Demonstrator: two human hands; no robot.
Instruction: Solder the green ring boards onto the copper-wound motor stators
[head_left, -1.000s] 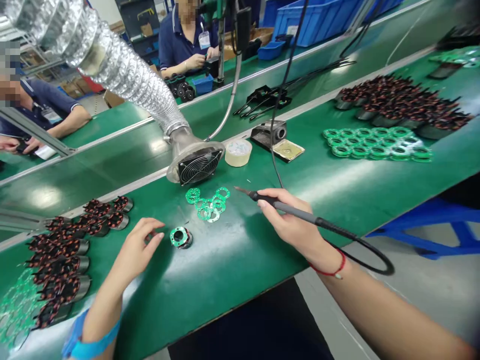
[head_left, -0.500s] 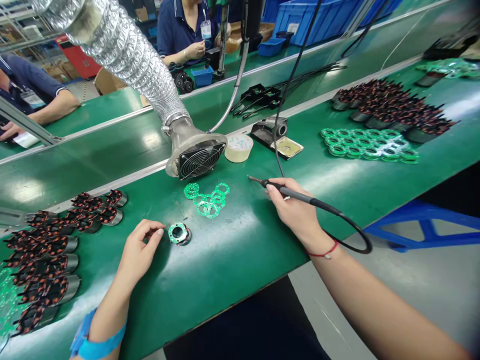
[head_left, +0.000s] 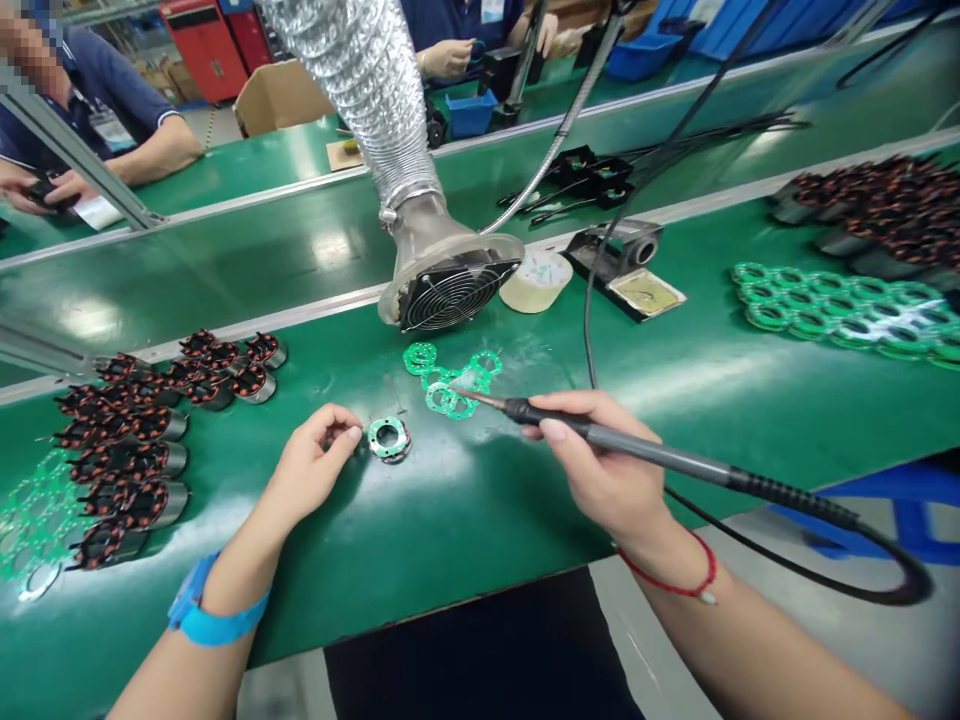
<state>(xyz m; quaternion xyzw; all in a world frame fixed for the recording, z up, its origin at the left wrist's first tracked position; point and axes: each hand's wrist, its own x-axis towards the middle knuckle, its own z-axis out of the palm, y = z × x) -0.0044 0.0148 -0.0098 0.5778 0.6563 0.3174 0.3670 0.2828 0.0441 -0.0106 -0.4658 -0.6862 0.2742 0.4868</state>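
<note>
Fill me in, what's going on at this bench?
A person's right hand grips a dark grey pen-shaped soldering iron, its tip at a loose cluster of flat green ring boards. The left hand, loosely curled, rests on the green bench mat right beside a small round wound coil capped with a green ring. A metal-ducted extractor fan sits just behind. Rows of dark copper-wound coils lie at left.

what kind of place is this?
Likely a motor-assembly line soldering station: the right hand holds a soldering iron, a ducted fume-extraction fan sits on the green bench, and copper-wound stators lie in rows.
</note>
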